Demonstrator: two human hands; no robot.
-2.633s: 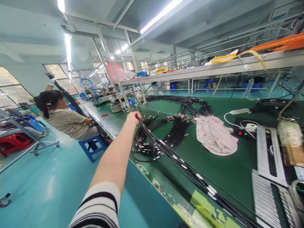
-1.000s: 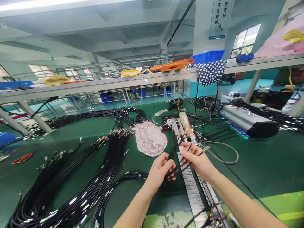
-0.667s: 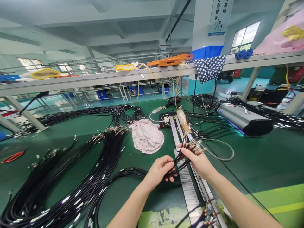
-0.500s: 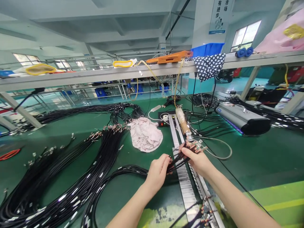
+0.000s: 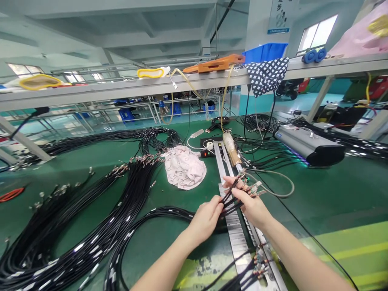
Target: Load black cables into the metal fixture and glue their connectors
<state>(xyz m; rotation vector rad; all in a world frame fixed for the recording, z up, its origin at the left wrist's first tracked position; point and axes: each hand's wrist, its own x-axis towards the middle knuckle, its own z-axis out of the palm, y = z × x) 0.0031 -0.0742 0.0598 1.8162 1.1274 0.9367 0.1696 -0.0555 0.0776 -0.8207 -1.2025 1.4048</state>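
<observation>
My left hand [image 5: 207, 216] is closed round a bundle of thin black cables [image 5: 174, 213], which trails off to the left and down toward me. Just right of it, my right hand [image 5: 250, 204] holds the same bundle near its end, thumb on the near side and fingers beyond, a little apart. Small metallic connectors with copper-coloured ends [image 5: 255, 188] stick out past the right hand. Both hands are above a metal rail [image 5: 233, 226] running along the green table. Several more black cables with bare ends [image 5: 259, 262] lie across the rail's near part.
Large black cable bundles [image 5: 115, 226] cover the table's left side. A crumpled pale pink cloth [image 5: 184, 167] lies left of the rail. Beyond the hands is a tape-wrapped tool [image 5: 232, 149] on a yellow hose. A grey lamp-like unit [image 5: 311, 147] stands at right, beneath a shelf [image 5: 121, 89].
My right hand's fingers have loosened and spread, and the cable ends have fanned apart. The left hand has shifted slightly right along the bundle. The camera view has tilted slightly downward.
</observation>
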